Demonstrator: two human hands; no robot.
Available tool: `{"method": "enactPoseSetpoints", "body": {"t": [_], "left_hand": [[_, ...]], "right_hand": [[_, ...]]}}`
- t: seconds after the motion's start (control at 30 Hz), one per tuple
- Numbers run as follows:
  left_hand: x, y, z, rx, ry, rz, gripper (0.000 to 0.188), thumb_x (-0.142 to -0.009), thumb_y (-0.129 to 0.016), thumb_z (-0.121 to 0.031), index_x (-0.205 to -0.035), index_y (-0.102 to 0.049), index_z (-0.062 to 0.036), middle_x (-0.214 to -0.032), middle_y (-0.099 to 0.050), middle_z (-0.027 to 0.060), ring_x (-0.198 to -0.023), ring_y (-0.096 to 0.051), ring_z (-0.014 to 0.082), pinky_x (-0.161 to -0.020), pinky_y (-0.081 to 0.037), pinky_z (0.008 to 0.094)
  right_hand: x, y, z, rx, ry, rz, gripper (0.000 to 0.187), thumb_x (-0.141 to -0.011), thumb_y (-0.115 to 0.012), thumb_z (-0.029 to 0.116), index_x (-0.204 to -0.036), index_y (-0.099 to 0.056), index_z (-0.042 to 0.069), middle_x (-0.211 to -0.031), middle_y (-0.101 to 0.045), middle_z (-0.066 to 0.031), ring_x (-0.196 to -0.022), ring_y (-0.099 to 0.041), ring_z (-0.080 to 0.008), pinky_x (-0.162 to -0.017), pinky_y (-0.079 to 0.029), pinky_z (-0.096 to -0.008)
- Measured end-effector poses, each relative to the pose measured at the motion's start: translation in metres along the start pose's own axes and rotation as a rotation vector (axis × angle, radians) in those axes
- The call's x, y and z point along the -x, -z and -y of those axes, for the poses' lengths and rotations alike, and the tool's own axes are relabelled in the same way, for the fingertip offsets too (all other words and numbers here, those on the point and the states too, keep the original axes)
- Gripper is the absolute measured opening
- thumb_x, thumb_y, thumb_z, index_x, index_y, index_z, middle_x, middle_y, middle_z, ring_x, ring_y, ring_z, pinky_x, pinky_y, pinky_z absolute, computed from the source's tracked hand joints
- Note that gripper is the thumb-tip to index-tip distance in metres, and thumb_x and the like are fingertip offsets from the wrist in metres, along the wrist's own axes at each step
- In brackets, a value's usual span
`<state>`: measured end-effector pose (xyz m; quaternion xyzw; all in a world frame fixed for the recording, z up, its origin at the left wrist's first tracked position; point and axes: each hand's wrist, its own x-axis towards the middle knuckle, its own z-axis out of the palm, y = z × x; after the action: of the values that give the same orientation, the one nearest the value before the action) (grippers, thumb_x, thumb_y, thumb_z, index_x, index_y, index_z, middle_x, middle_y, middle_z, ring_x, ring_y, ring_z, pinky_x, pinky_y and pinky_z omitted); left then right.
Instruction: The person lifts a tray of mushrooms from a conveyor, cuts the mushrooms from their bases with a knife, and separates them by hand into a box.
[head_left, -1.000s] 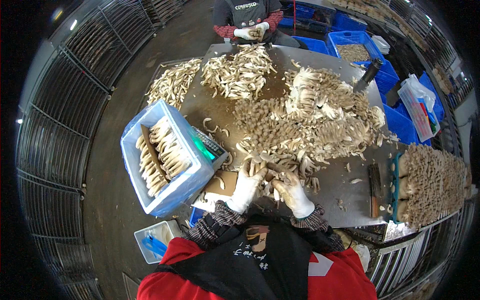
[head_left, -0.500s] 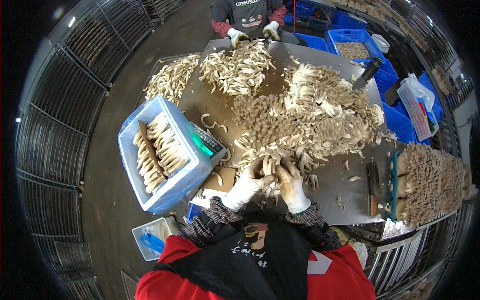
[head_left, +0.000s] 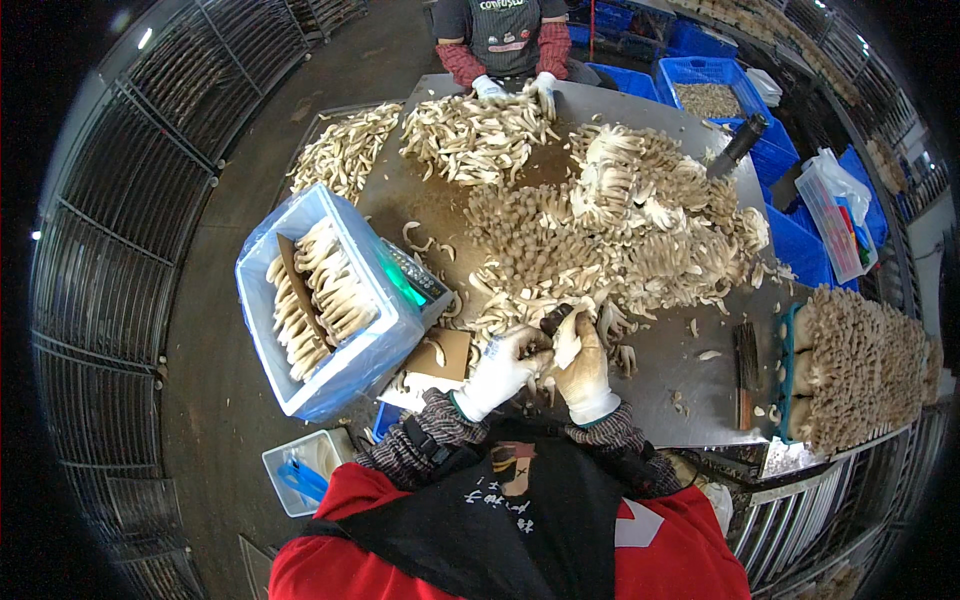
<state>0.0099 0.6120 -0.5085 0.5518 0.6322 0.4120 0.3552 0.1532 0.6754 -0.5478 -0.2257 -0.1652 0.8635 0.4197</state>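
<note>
Both my hands wear white gloves with stained fingers, close together over the near edge of the metal table (head_left: 680, 400). My right hand (head_left: 582, 378) is closed on a pale mushroom (head_left: 567, 343), which stands up in front of its fingers. Beside it, my left hand (head_left: 502, 368) has its fingers curled in; what they hold, if anything, is hidden. Loose mushrooms (head_left: 500, 310) lie just beyond my hands. Farther off spreads a big heap of brown-capped mushroom clusters (head_left: 530, 235). To my left, a blue crate (head_left: 375, 355) lined with plastic holds rows of mushrooms split by a cardboard strip (head_left: 300, 290).
A scale (head_left: 420, 275) with a green display sits against the crate. Across the table, a co-worker's gloved hands (head_left: 515, 93) touch a loose mushroom pile (head_left: 470, 140). At right are a brush (head_left: 746, 375) and a teal tray (head_left: 788, 375) of clusters. Blue bins (head_left: 790, 240) stand behind.
A pale mushroom now stands in my right hand's grip. My left hand has shifted slightly, its fingers still curled. The co-worker's hands have moved right and nearer over their pile.
</note>
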Motion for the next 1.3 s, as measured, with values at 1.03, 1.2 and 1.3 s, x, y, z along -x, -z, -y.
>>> {"method": "enactPoseSetpoints", "body": {"t": [1.03, 1.2, 1.3], "left_hand": [[-0.001, -0.009, -0.012, 0.575, 0.252, -0.098, 0.03, -0.086, -0.058, -0.003, -0.114, -0.064, 0.0063, -0.097, -0.069, 0.0063, -0.086, -0.061, 0.0118, -0.078, -0.05, 0.026], [-0.004, -0.004, -0.005, 0.522, 0.272, -0.055, 0.027, -0.086, -0.06, -0.005, -0.11, -0.065, 0.0057, -0.094, -0.069, 0.0058, -0.082, -0.06, 0.0119, -0.077, -0.05, 0.026], [-0.002, -0.001, -0.011, 0.507, 0.217, -0.012, 0.031, -0.087, -0.068, -0.011, -0.113, -0.064, 0.0051, -0.097, -0.068, 0.0068, -0.087, -0.06, 0.0121, -0.08, -0.05, 0.0267]], "right_hand": [[0.012, -0.032, -0.003, 0.032, 0.221, 0.152, 0.022, -0.105, -0.041, 0.012, -0.115, -0.056, -0.001, -0.103, -0.058, -0.0051, -0.094, -0.057, -0.01, -0.079, -0.043, -0.0205], [0.003, -0.017, -0.004, -1.401, -0.141, 0.264, 0.036, -0.099, -0.052, 0.004, -0.134, -0.051, -0.003, -0.129, -0.054, -0.0079, -0.117, -0.055, -0.0127, -0.098, -0.048, -0.0214], [0.003, -0.02, -0.001, -0.873, 0.033, 0.267, 0.037, -0.098, -0.056, 0.006, -0.134, -0.051, -0.002, -0.131, -0.056, -0.0059, -0.118, -0.055, -0.0125, -0.098, -0.048, -0.022]]}}
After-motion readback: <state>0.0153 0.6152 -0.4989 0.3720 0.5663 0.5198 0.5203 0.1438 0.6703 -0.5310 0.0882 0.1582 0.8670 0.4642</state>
